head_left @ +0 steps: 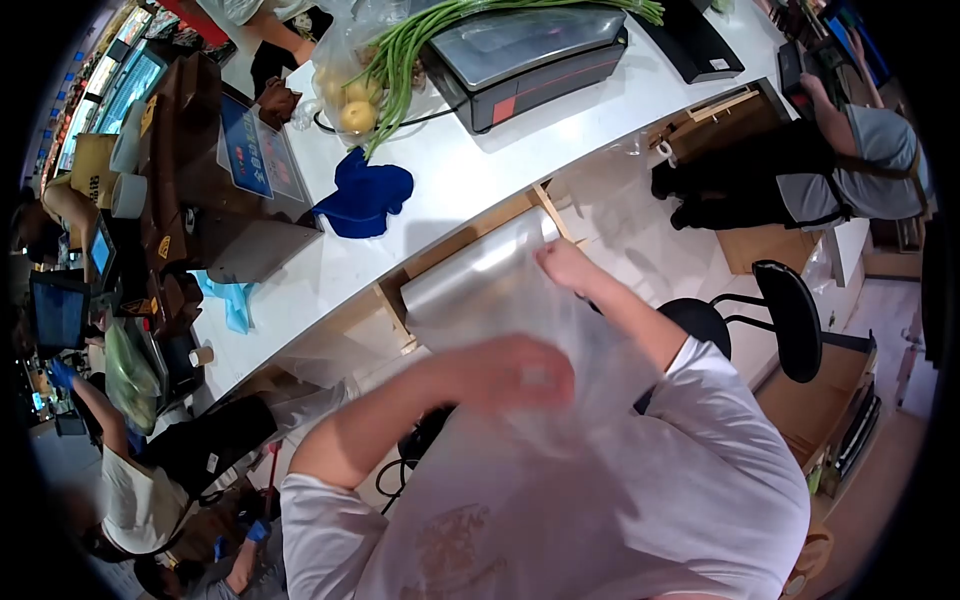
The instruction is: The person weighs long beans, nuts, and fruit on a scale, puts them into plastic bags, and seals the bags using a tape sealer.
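A roll of clear plastic (480,268) lies in an open wooden compartment under the counter's front edge. Clear plastic film or a bag (600,350) stretches from the roll toward my body. My right hand (562,266) is closed on the plastic near the roll's right end. Nearer my chest, my left hand (530,375) is smeared by motion in front of the plastic; its fingers are too blurred to read. On the white counter (450,185) lie a blue cloth (368,196), long green beans (398,85) and a bag with yellow round fruit (357,115).
A scale-like machine (535,65) stands on the counter beside a black box (690,42). A black stool chair (788,320) is at the right. One person (860,165) stands at the upper right, others (145,495) at the lower left. A brown machine (225,170) occupies the counter's left.
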`<action>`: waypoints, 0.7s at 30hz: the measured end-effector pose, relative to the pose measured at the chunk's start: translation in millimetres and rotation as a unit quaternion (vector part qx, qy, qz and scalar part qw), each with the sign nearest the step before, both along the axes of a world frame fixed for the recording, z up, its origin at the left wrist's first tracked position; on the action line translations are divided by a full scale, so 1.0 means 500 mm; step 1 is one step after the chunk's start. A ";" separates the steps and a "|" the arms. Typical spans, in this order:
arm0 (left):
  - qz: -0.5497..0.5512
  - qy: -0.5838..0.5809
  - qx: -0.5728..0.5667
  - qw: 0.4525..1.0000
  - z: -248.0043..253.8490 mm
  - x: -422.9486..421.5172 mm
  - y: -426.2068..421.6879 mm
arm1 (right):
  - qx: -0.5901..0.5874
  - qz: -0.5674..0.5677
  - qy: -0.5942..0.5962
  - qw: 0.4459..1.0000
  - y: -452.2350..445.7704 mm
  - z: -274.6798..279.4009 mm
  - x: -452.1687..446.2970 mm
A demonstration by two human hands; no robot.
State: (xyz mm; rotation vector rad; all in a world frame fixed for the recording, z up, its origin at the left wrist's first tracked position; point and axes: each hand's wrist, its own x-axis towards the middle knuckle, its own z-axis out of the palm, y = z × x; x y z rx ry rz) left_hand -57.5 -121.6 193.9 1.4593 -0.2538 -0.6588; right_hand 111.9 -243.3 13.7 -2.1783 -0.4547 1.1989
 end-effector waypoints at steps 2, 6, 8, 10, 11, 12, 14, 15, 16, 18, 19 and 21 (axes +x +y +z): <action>0.156 0.011 0.135 0.978 -0.120 0.058 0.043 | 0.015 0.076 -0.177 0.981 -0.043 -0.033 -0.024; 0.264 -0.029 0.427 0.864 -0.448 0.135 0.048 | -0.095 0.169 -0.177 0.965 -0.081 0.048 -0.083; 0.229 -0.051 0.518 0.823 -0.538 0.152 0.034 | -0.090 0.216 -0.161 0.959 -0.078 0.101 -0.119; 0.214 -0.084 0.589 0.775 -0.580 0.147 -0.002 | -0.083 0.258 -0.137 0.953 -0.077 0.151 -0.139; 0.213 -0.057 0.547 0.808 -0.592 0.148 -0.004 | -0.075 0.257 -0.146 0.952 -0.080 0.165 -0.138; 0.199 -0.060 0.546 0.811 -0.597 0.142 -0.005 | -0.068 0.257 -0.151 0.952 -0.088 0.177 -0.142; 0.174 -0.071 0.548 0.815 -0.598 0.137 0.001 | -0.037 0.283 -0.111 0.952 -0.099 0.213 -0.147; 0.133 -0.084 0.599 0.785 -0.576 0.127 -0.008 | -0.012 0.308 -0.063 0.949 -0.103 0.239 -0.152; 0.130 -0.059 0.599 0.788 -0.553 0.138 0.000 | 0.015 0.331 -0.019 0.943 -0.100 0.266 -0.156; 0.129 -0.002 0.592 0.795 -0.519 0.155 -0.004 | 0.174 0.432 0.001 0.885 -0.112 0.340 -0.227; 0.114 -0.005 0.601 0.791 -0.524 0.156 0.005 | 0.258 0.330 -0.020 0.908 -0.139 0.316 -0.255; 0.077 0.071 0.564 0.819 -0.522 0.188 0.014 | 0.387 0.197 0.023 0.900 -0.194 0.322 -0.220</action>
